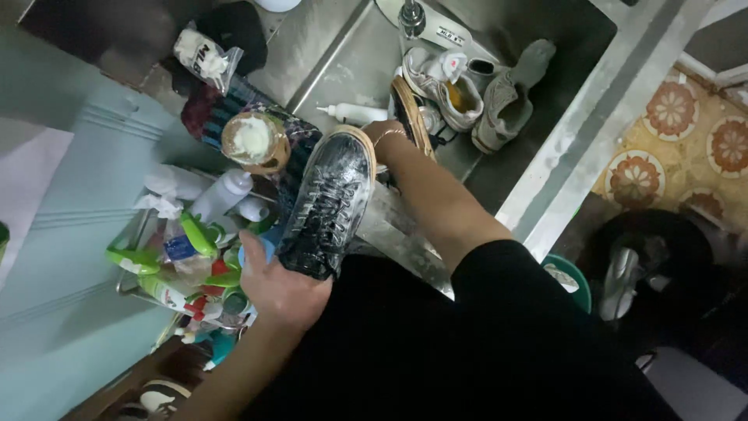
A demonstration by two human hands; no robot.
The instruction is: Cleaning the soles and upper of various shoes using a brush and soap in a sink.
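Holding a black lace-up shoe [327,206] at its heel end, my left hand [279,290] is clenched around it, fingers wrapped under the back of the upper. Shoe is wet and covered in white suds, toe pointing away from me toward the steel sink [545,168], tan sole edge visible at the toe. It sits over the sink's near rim, in front of my torso. My right hand [383,131] is at the toe end, mostly hidden behind the shoe; I can't tell whether it's grasping or just pressed against it. A brush-like thing with a brown rim [411,117] stands just beside that hand, can't tell if held. In the basin: a pair of grey-white sneakers [444,90], one more grey shoe [506,101] leaning on the far wall, a white squeeze bottle [354,113] lying flat. Faucet base [413,19] at the top. Left of the sink, a tub with white paste [253,140] sits on a dark cloth, near the shoe. Below it, a wire rack [136,277] packed with green and white cleaning bottles, just beside my left hand.
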